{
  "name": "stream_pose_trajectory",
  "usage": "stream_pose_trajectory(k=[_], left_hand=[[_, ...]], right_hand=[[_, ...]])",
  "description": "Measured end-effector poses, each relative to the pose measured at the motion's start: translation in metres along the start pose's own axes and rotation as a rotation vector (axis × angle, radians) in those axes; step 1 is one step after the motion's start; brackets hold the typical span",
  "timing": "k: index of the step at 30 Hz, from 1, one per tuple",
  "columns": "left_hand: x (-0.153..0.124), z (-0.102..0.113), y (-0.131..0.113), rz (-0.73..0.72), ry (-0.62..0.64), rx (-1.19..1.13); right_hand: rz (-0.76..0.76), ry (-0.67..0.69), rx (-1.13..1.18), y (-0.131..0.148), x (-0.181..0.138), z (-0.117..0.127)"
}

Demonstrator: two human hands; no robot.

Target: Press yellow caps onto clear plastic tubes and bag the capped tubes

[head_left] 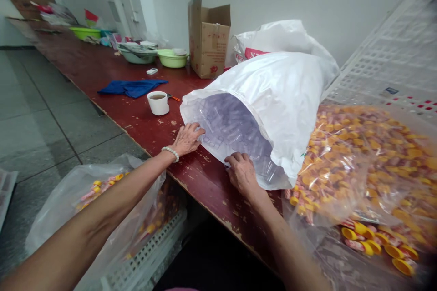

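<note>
A large white sack (273, 82) lies on its side on the red table, its mouth facing me. Inside it are many clear plastic tubes (235, 129). My left hand (187, 139), with a beaded bracelet (170, 153) at the wrist, is at the left side of the sack's lower lip, fingers bent over the edge. At the front of that lip, my right hand (242, 173) has its fingers curled over the rim. Both sets of fingertips are partly hidden by the sack's edge. No tube is visibly held in either hand.
Right of the sack lies a clear bag of yellow-capped tubes (358, 154), before a white crate (385, 68). A cup of brown liquid (159, 103), blue cloth (131, 87), green basin (172, 60) and cardboard box (210, 45) stand beyond. Another plastic bag (61, 200) is below left.
</note>
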State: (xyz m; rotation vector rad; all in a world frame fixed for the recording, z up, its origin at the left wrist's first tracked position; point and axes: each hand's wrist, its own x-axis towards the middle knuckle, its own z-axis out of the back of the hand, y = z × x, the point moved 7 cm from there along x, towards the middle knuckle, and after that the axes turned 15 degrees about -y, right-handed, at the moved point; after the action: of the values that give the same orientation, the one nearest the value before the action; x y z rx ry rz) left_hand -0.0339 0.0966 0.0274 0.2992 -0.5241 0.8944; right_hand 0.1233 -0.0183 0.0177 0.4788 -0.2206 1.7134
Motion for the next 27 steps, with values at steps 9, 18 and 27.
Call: stream_pose_trajectory(k=[9,18,27], left_hand=[[0.006,-0.004,-0.011,0.028,-0.065,-0.022],[0.005,-0.011,-0.006,0.044,-0.046,-0.274],[-0.01,-0.016,0.025,0.377,-0.099,-0.24]], right_hand=[[-0.099,-0.117,0.14,-0.002,-0.002,-0.003],[-0.054,-0.11,0.041,0.014,0.058,-0.025],[0.026,-0.131,0.03,0.019,0.074,-0.035]])
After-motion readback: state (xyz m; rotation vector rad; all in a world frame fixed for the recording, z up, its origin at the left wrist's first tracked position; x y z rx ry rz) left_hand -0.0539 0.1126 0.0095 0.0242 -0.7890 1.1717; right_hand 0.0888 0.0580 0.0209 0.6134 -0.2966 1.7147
